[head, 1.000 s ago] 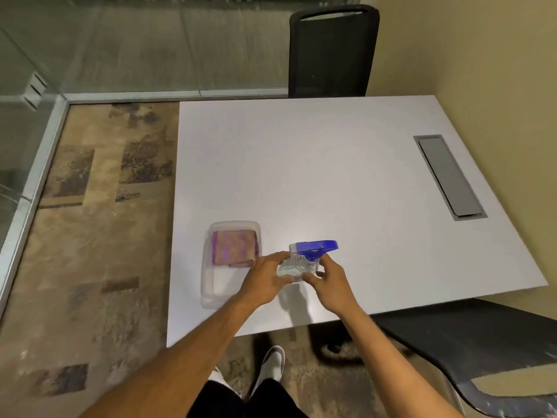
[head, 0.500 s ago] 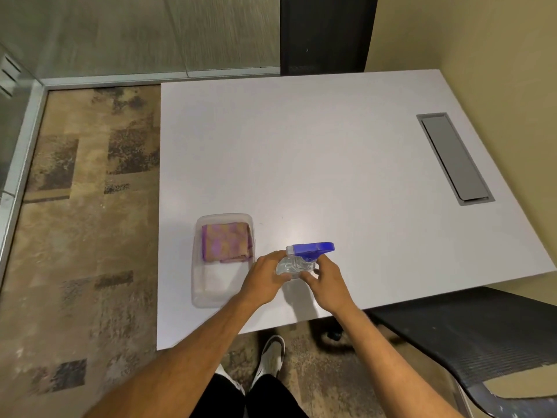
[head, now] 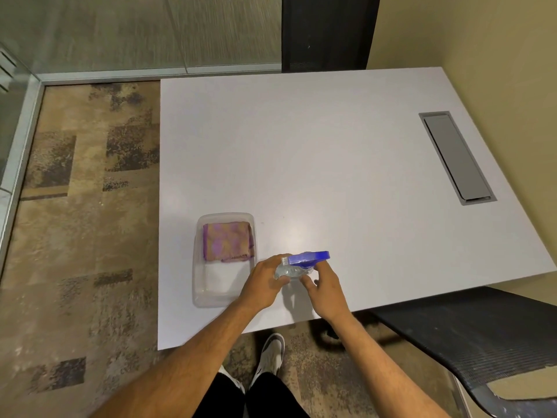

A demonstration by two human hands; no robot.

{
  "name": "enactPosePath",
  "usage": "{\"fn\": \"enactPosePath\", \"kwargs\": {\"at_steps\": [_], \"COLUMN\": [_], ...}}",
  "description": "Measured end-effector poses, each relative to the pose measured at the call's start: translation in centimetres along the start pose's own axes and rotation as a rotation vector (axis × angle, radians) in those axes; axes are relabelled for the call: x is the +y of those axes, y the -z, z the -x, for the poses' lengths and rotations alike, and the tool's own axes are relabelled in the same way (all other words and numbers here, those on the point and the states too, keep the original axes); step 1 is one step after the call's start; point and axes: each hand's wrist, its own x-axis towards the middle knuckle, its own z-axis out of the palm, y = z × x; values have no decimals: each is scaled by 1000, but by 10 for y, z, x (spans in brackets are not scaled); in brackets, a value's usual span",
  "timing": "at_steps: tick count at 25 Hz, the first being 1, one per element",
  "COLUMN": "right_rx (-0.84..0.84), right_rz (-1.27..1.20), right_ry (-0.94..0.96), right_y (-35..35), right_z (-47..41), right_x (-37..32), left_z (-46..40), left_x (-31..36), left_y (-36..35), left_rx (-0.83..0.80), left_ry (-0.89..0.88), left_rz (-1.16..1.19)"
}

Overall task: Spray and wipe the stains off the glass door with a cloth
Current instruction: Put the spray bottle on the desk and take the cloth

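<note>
A clear spray bottle (head: 291, 270) with a blue trigger head stands near the front edge of the white table (head: 331, 164). My left hand (head: 263, 283) is wrapped around the bottle's left side. My right hand (head: 325, 289) touches its right side, fingers loosely curled beside it. A folded purple and tan cloth (head: 227, 241) lies in the far end of a clear plastic tray (head: 211, 292), just left of my left hand. Glass walls (head: 120, 31) run along the far side and the left of the room.
A grey cable hatch (head: 456, 158) is set into the table at the right. One black chair (head: 327, 31) stands behind the table, another black mesh chair (head: 482, 336) at the front right. Patterned carpet (head: 75, 236) covers the floor on the left. My shoes (head: 271, 354) show below the table edge.
The view has tilted down and shifted a little. Both hands have stayed at the bottle, and my right fingers have spread slightly away from it.
</note>
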Motion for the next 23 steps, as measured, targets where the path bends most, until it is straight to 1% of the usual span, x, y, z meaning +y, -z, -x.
{"fn": "enactPosePath", "kwargs": {"at_steps": [4, 7, 9, 11, 13, 15, 18, 20, 23], "right_rx": [30, -26, -100, -201, -243, -227, -207, -166, -122], "right_rz": [89, 113, 81, 37, -9, -65, -108, -75, -11], "right_ry": [-243, -294, -220, -102, -20, 4, 61, 89, 106], "right_y": [-8, -15, -21, -33, -51, -70, -96, -110, -136], "right_z": [13, 17, 19, 21, 20, 12, -11, -29, -56], "right_x": [-11, -25, -38, -57, -74, -87, -96, -95, -86], "left_z": [7, 15, 19, 27, 31, 30, 21, 11, -5], "left_x": [3, 7, 3, 0, -6, -17, -37, -49, -56], "left_y": [14, 38, 57, 75, 88, 95, 101, 99, 91], "left_rx": [-23, 33, 126, 224, 314, 374, 399, 382, 376], "left_ry": [43, 69, 80, 102, 139, 192, 280, 314, 312], "left_rz": [-31, -46, 2, 30, 55, 165, 316, 331, 322]}}
